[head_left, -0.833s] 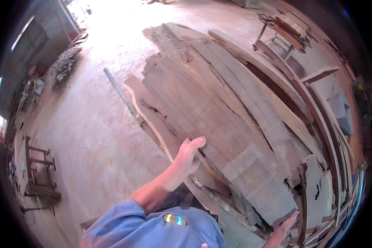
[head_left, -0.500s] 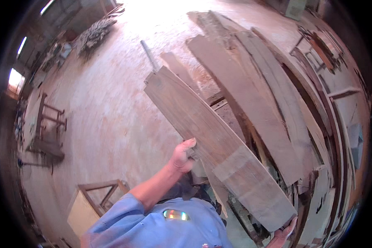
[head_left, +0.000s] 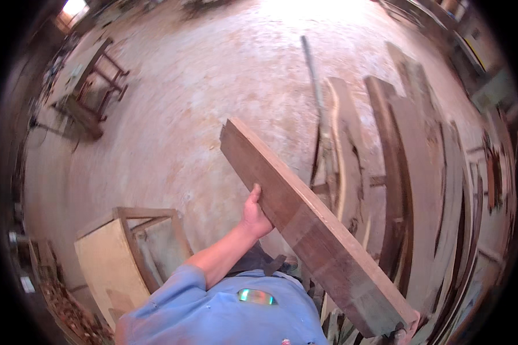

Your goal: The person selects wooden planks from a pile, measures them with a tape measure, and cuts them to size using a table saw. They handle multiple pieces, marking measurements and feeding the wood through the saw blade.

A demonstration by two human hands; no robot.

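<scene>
We hold a wooden plank [head_left: 305, 230] aslant before us, left grip [head_left: 255, 215] pinching its lower edge, right grip [head_left: 412, 329] clasping its near end, near other boards [head_left: 417, 190]; carrying appears in hand, the next move likely calling for steady, balanced support.

Head fisheye, facing down, near hands [head_left: 255, 219]

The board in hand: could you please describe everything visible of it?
The board looks wooden: long, straight and thick, its broad face dark brown, greyer toward the near end, its narrow edge paler. It is held up tilted, slanting from upper left to lower right. The left hand grips its left side partway along; the right hand, partly hidden, is at the near end.
</scene>
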